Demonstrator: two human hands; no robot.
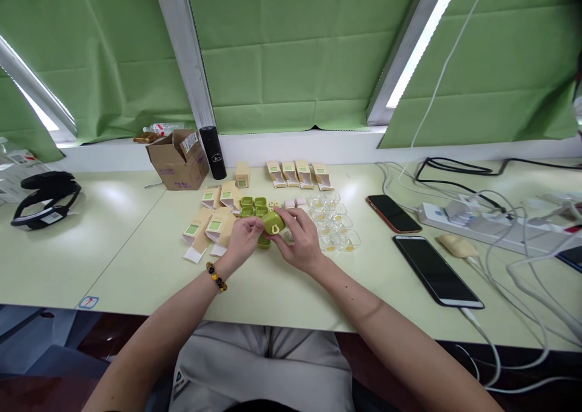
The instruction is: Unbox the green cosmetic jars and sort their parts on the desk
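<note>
A small green plastic case [273,223] with a pale yellow loop-shaped piece on its front is held above the table. My right hand [300,237] grips it from the right, fingers over the top and thumb below. At its left end my left hand [245,237] is closed in a pinch, its fingertips against the case's edge. Several more green cases [247,201] stand in rows just behind, partly hidden by my hands. Small yellow pieces [273,205] lie beside them. To the right are rows of clear plastic shells [337,221] with yellow spots.
Opened cardboard packets [197,227] lie left of my hands, others [304,174] at the back. A brown carton [179,163] and black bottle [213,152] stand by the wall. Two phones [436,269] [394,213], a power strip [473,221] and tangled cables occupy the right; a black headset [45,203] sits far left.
</note>
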